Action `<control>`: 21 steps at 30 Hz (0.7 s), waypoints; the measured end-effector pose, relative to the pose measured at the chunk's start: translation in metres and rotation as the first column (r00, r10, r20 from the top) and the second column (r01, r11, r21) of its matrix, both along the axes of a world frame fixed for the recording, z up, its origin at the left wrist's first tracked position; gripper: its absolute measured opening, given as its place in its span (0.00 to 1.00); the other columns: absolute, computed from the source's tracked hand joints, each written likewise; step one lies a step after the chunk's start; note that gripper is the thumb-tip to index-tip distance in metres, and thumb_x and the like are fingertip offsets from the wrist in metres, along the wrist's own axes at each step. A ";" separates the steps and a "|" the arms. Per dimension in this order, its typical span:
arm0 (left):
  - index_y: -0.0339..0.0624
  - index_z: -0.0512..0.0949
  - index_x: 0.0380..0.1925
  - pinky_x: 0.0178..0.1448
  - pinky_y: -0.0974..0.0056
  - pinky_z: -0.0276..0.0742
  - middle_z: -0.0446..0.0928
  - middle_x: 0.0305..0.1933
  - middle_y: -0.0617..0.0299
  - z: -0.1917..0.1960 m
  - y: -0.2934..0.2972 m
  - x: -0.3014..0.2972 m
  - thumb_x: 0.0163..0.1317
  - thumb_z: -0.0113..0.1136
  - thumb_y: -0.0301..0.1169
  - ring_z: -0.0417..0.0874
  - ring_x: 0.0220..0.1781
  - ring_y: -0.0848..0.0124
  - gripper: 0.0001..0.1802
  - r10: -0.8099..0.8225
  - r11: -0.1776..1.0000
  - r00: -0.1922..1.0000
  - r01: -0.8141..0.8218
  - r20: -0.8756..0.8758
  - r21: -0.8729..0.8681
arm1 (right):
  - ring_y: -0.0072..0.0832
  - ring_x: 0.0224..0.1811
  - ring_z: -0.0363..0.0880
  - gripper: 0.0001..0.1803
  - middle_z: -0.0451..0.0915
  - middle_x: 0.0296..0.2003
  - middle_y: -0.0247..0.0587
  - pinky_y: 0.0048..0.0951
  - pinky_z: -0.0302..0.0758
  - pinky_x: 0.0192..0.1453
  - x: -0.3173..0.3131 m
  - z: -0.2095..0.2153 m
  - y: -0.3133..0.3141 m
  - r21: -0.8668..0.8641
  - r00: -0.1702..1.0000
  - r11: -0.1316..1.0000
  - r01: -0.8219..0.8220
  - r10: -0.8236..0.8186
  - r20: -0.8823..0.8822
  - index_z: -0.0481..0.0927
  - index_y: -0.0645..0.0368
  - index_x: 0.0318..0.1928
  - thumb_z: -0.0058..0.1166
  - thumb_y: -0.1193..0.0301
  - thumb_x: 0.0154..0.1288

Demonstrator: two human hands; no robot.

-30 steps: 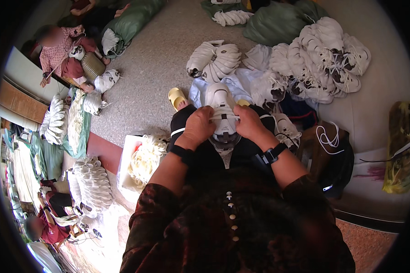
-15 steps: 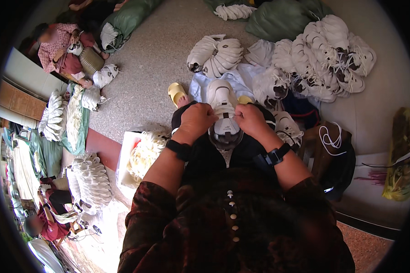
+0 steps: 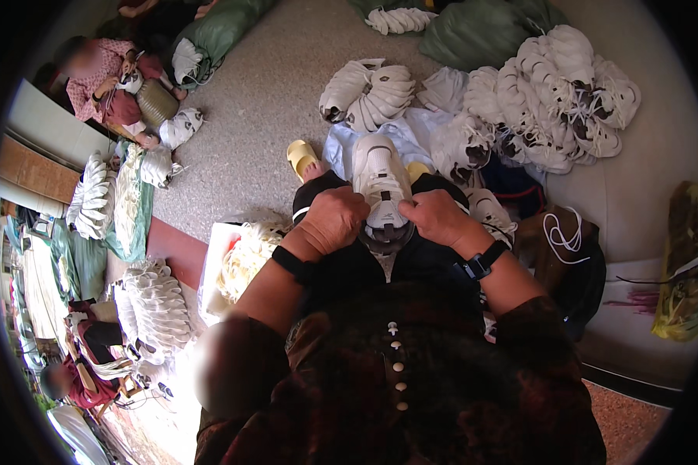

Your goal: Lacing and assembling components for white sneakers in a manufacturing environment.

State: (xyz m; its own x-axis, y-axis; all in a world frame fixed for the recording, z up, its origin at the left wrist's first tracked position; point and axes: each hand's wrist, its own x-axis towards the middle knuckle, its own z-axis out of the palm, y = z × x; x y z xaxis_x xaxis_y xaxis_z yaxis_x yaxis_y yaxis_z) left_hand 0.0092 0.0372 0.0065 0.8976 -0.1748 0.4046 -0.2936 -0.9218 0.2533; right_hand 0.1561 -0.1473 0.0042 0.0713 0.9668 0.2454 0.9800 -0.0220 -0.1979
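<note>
A white and grey sneaker upper (image 3: 381, 164) stands between my knees, its toe pointing away from me and its dark heel end close to my lap. My left hand (image 3: 335, 219) is closed in a fist at the left side of its opening. On the opposite side my right hand (image 3: 440, 215) is closed too, thumb and forefinger pinched. Both seem to grip the ends of a pale shoelace across the upper; the lace is thin and mostly hidden by my fingers.
White shoe uppers (image 3: 554, 101) lie heaped at the far right, with a ring of them (image 3: 368, 93) ahead. A bag of pale laces (image 3: 248, 260) sits left of my knee. A dark stool (image 3: 562, 271) stands right. Two people (image 3: 105, 81) (image 3: 89, 380) sit at left.
Both fists have drawn slightly toward me, and my right hand has shifted a little outward. My forearms have spread. The sneaker upper has stayed in place.
</note>
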 end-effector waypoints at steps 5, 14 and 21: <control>0.39 0.73 0.20 0.33 0.58 0.73 0.72 0.24 0.55 -0.001 -0.003 0.003 0.46 0.56 0.27 0.76 0.30 0.55 0.04 0.064 0.985 0.997 -0.070 -0.043 -0.157 | 0.44 0.27 0.75 0.04 0.72 0.21 0.47 0.41 0.71 0.31 -0.003 -0.001 0.013 0.111 0.958 0.988 0.108 -0.074 -0.277 0.72 0.58 0.27 0.52 0.75 0.47; 0.42 0.77 0.23 0.33 0.58 0.75 0.77 0.24 0.55 -0.017 -0.014 0.032 0.48 0.57 0.30 0.80 0.28 0.57 0.04 0.318 0.941 0.933 -0.332 -0.168 -0.065 | 0.44 0.28 0.76 0.02 0.75 0.22 0.47 0.42 0.73 0.33 -0.006 -0.011 0.037 0.078 0.956 0.964 0.255 -0.239 -0.171 0.74 0.59 0.25 0.50 0.77 0.46; 0.42 0.74 0.19 0.32 0.58 0.75 0.76 0.22 0.55 -0.018 -0.023 0.038 0.47 0.56 0.30 0.80 0.27 0.58 0.05 0.445 0.893 0.895 -0.447 -0.044 -0.059 | 0.45 0.26 0.76 0.06 0.74 0.20 0.46 0.41 0.74 0.32 -0.013 -0.011 0.037 0.091 0.965 0.961 0.262 -0.261 -0.023 0.74 0.60 0.28 0.51 0.75 0.45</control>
